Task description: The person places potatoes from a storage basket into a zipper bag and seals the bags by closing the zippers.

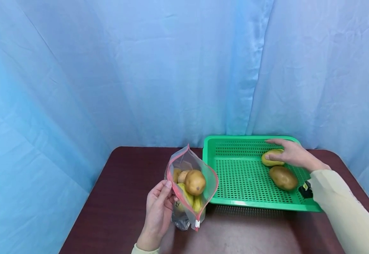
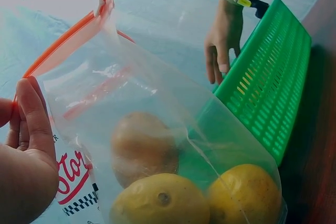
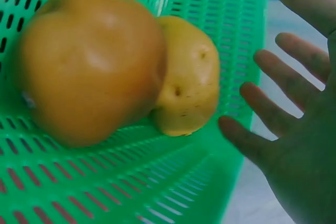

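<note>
My left hand (image 1: 159,210) pinches the red-edged rim of a clear zip bag (image 1: 211,169) between thumb and fingers, its mouth spread wide. Inside lie a round brown potato-like piece (image 1: 195,181) and several yellow fruits (image 2: 160,203). Over the far right of a green basket (image 1: 207,158), my right hand (image 1: 293,155) reaches with fingers spread and nothing gripped. Beneath its thumb is an oblong yellow fruit (image 3: 191,77). A larger brown potato-like piece (image 1: 283,178) lies just nearer to me in the basket.
The perforated basket stands on a dark brown table (image 1: 124,197), close to the bag's right side. Blue curtains (image 1: 171,70) hang behind the table. A small black device (image 1: 305,190) sits at my right wrist, over the basket's right side.
</note>
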Demonstrator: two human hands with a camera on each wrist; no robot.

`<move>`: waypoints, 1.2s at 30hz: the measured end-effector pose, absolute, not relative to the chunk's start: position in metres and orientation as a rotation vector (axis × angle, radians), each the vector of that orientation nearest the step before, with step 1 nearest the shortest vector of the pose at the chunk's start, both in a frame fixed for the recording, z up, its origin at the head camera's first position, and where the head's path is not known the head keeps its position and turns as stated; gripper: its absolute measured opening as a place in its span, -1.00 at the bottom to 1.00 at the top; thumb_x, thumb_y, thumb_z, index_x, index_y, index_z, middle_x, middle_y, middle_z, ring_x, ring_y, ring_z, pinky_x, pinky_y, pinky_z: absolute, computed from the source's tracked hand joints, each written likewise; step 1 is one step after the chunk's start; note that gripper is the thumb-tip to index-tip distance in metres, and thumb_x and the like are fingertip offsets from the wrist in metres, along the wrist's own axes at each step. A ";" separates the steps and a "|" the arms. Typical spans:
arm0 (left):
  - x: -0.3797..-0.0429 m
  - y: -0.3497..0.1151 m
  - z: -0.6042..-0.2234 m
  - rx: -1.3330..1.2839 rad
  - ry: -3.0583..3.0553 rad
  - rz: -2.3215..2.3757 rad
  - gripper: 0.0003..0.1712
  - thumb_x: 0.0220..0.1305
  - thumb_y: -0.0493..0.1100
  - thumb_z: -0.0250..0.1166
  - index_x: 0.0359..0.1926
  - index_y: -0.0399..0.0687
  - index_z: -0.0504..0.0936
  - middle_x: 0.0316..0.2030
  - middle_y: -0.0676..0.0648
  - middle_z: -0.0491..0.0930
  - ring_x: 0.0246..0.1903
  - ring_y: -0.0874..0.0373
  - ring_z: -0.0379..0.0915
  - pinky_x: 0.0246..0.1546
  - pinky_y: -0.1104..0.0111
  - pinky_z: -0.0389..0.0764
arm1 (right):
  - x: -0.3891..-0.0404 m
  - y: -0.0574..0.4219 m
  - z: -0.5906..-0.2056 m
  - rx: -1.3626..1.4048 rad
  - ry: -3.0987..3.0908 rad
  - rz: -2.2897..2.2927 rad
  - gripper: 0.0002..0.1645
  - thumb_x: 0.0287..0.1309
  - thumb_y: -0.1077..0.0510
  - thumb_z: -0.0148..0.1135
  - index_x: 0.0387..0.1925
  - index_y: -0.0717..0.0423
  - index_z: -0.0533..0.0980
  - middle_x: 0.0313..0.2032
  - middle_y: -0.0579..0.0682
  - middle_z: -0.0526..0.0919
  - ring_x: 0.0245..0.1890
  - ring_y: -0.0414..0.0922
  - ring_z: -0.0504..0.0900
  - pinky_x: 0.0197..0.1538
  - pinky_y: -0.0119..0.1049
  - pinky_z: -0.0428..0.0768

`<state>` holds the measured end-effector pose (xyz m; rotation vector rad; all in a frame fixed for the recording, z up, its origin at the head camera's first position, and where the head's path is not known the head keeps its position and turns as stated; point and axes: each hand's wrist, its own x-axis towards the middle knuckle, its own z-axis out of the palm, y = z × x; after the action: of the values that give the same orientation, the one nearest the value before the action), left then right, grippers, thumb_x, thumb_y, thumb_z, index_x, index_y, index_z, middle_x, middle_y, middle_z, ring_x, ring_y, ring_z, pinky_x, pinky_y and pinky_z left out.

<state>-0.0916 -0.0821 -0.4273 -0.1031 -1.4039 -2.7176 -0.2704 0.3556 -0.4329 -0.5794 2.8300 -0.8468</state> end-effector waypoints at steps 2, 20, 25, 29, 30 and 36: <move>-0.091 -0.082 -0.428 -0.109 -1.401 -2.717 -0.76 0.59 -0.30 0.07 -0.24 -0.07 0.62 -0.38 0.06 0.66 -0.43 0.32 0.55 -0.40 0.57 0.59 | -0.271 0.357 -0.439 -0.569 2.827 -0.850 -0.11 0.35 -0.14 0.37 0.48 0.26 0.29 0.39 0.41 0.36 0.31 0.44 0.37 0.14 0.38 0.49; -0.090 -0.081 -0.431 -0.112 -1.395 -2.703 -0.78 0.59 -0.28 0.10 -0.25 -0.06 0.62 -0.38 0.06 0.66 -0.44 0.32 0.53 -0.40 0.57 0.57 | -0.273 0.354 -0.473 -0.639 2.822 -0.801 -0.05 0.19 -0.03 0.53 0.44 0.31 0.32 0.24 0.35 0.49 0.10 0.24 0.54 0.00 0.18 0.54; -0.092 -0.078 -0.431 -0.130 -1.393 -2.710 -0.77 0.59 -0.30 0.08 -0.25 -0.06 0.62 -0.39 0.07 0.66 -0.44 0.32 0.52 -0.40 0.57 0.57 | -0.274 0.355 -0.479 -0.676 2.839 -0.757 -0.12 0.19 0.07 0.52 0.41 0.32 0.34 0.26 0.38 0.45 0.13 0.27 0.50 0.00 0.20 0.54; -0.092 -0.076 -0.431 -0.121 -1.405 -2.711 -0.77 0.58 -0.29 0.09 -0.25 -0.05 0.62 -0.39 0.07 0.65 -0.43 0.33 0.53 -0.40 0.58 0.57 | -0.276 0.357 -0.481 -0.723 2.896 -0.704 -0.27 0.17 0.18 0.50 0.32 0.34 0.44 0.19 0.38 0.52 0.12 0.30 0.52 0.02 0.24 0.54; -0.092 -0.076 -0.431 -0.119 -1.407 -2.710 -0.77 0.58 -0.29 0.09 -0.26 -0.05 0.62 -0.39 0.07 0.65 -0.43 0.32 0.53 -0.40 0.57 0.57 | -0.276 0.357 -0.480 -0.738 2.906 -0.699 -0.29 0.17 0.20 0.50 0.30 0.34 0.46 0.18 0.39 0.53 0.11 0.31 0.53 0.01 0.25 0.54; -0.091 -0.078 -0.430 -0.114 -1.407 -2.697 -0.77 0.58 -0.30 0.09 -0.25 -0.05 0.62 -0.38 0.07 0.65 -0.43 0.32 0.52 -0.40 0.57 0.56 | -0.275 0.354 -0.477 -0.742 2.912 -0.750 -0.30 0.18 0.21 0.50 0.31 0.30 0.46 0.19 0.35 0.54 0.11 0.28 0.53 0.02 0.23 0.55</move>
<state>-0.0913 -0.0783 -0.4296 -0.1139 -1.4066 -2.6970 -0.2748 0.3541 -0.4774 -0.7417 2.9122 -0.7503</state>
